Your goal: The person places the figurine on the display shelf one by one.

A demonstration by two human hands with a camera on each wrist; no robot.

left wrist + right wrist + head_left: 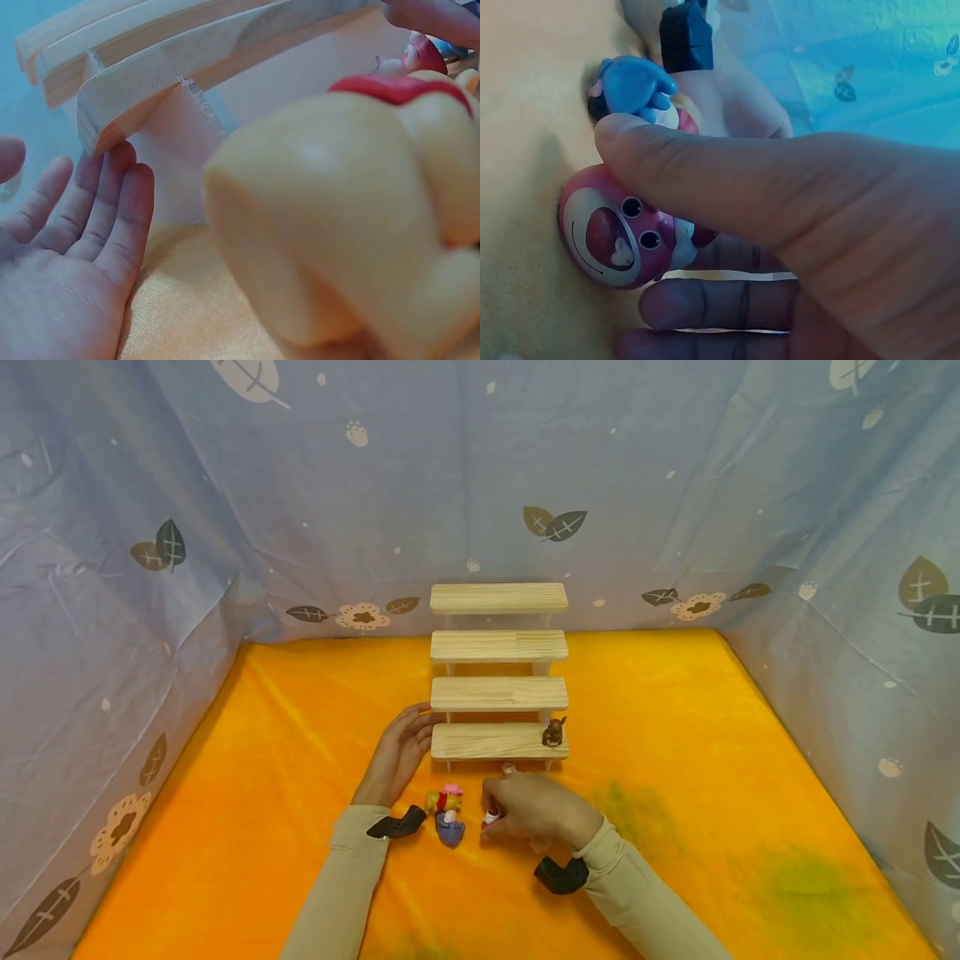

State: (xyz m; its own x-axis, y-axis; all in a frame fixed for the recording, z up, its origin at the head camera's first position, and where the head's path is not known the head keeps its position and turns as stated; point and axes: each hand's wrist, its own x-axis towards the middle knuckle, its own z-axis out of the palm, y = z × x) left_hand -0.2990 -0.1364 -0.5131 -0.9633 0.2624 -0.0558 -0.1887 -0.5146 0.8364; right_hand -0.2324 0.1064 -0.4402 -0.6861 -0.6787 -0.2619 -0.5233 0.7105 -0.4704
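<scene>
A: What does the head view show?
B: Your left hand [396, 756] is at the left end of the rack [498, 695]; your right hand [542, 806] is in front of it. The brown toy [553, 734] sits on its lowest step [487, 742], at the right; the yellow toy [434, 802] and blue toy [450, 832] are in front, toward its left.
A: Left wrist?
B: Your left fingers are extended and released, touching the rack's end.
A: Right wrist?
B: Your right thumb and fingers grasp the pink bear [619, 232], before the rack.
</scene>
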